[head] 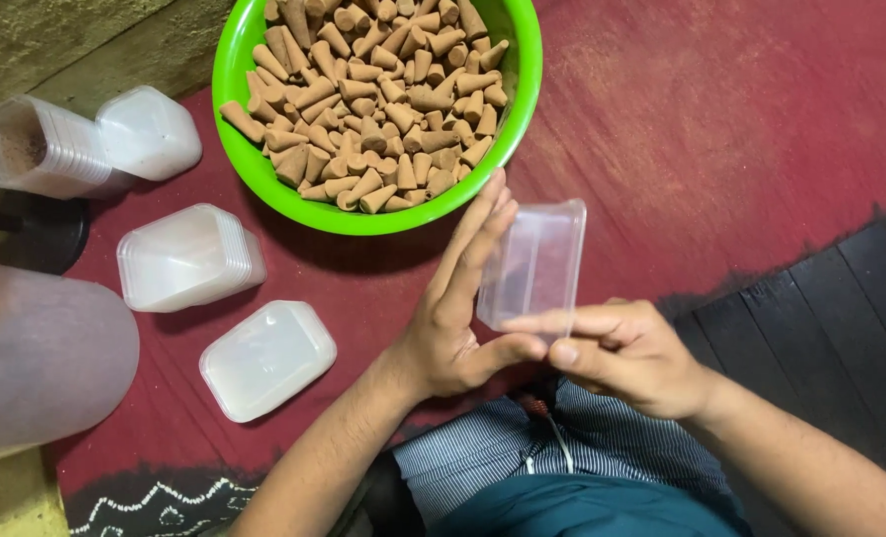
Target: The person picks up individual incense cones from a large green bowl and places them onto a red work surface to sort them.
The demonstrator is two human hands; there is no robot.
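While your left hand (453, 318) and right hand (627, 353) pinch the clear plastic box (534, 264) just below the green bowl (236, 60), each grip holds it.

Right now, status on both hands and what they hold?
Left hand and right hand both gripping a clear plastic box. Box empty. Green bowl of brown cones just beyond, nothing between.
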